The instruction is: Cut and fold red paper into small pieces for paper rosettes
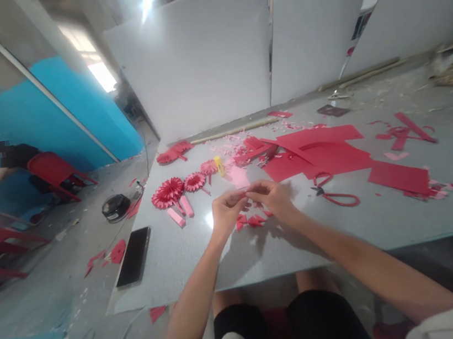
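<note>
My left hand [227, 212] and my right hand [269, 197] meet at the fingertips above the grey board [171, 260], pinching a small pink paper piece [246, 192] between them. Just below lie small red paper triangles [250, 222]. A pale pink sheet [238, 177] and a yellow glue stick [219, 165] stand beyond my fingers. Further left are red pleated paper rosettes [167, 193] and pink paper strips [176, 216]. To the right lie red-handled scissors [334, 195] and large red paper sheets [316, 152].
A black smartphone [133, 257] lies on the board's left side, with red scraps [117, 251] on the floor beyond it. A round black device [116, 207] sits on the floor. A seated person [16, 158] and red chairs [55, 172] are at the left. White panels stand behind.
</note>
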{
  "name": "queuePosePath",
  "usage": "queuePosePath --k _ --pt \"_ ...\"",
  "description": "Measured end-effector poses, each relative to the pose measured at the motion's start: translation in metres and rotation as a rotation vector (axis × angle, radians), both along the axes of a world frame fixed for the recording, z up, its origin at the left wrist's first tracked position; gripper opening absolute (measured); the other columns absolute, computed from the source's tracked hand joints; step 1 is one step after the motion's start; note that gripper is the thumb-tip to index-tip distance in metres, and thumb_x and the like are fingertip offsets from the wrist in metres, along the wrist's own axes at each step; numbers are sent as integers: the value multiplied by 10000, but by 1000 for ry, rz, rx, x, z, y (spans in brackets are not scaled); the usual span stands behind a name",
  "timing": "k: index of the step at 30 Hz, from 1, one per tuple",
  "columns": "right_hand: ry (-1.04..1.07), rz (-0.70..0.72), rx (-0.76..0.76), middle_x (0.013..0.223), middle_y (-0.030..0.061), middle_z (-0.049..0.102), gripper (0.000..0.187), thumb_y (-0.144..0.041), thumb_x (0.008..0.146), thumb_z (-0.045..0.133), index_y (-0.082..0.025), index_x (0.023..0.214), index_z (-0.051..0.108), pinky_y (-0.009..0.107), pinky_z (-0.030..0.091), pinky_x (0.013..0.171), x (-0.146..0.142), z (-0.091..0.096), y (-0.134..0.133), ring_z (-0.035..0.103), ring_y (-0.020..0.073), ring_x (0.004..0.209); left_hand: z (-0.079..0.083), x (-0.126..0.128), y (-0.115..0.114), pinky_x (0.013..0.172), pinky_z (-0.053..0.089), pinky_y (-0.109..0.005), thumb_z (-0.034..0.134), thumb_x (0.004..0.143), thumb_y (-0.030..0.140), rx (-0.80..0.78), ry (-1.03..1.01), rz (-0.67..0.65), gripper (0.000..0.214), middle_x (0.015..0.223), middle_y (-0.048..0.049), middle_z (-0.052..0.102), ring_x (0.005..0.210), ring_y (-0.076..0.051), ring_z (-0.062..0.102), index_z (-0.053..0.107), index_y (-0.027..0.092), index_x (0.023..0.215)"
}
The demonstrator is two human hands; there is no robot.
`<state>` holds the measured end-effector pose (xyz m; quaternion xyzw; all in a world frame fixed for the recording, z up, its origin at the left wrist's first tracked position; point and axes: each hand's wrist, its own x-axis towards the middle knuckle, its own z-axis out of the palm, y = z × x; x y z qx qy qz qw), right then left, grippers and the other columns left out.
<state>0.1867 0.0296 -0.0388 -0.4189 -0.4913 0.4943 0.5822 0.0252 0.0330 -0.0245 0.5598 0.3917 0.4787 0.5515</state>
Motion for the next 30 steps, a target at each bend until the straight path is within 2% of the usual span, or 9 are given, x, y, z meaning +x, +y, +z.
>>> queuePosePath --k 15,24,30 --pt "-18 13 30 653 -8 668 286 -413 710 808 -191 829 673 246 430 443 1 0 0 548 115 477 -6 -2 3 616 569 -282 811 740 357 -2 -24 -17 359 748 -76 752 661 -184 719 736 102 982" --pt "-74 34 40 597 -7 644 282 -422 729 791 -184 875 749 240 421 445 4 -2 4 536 116 485 -3 -1 2 595 563 -269 818 730 348 12 -31 -24 361 737 -57 744 631 -164 703 726 121 995" --pt "-66 18 31 669 4 675 305 -434 705 807 -188 871 735 242 424 438 4 0 2 530 109 475 -2 1 2 585 560 -263 827 720 353 20 -25 -15 360 750 -56 741 639 -164 705 708 129 976"
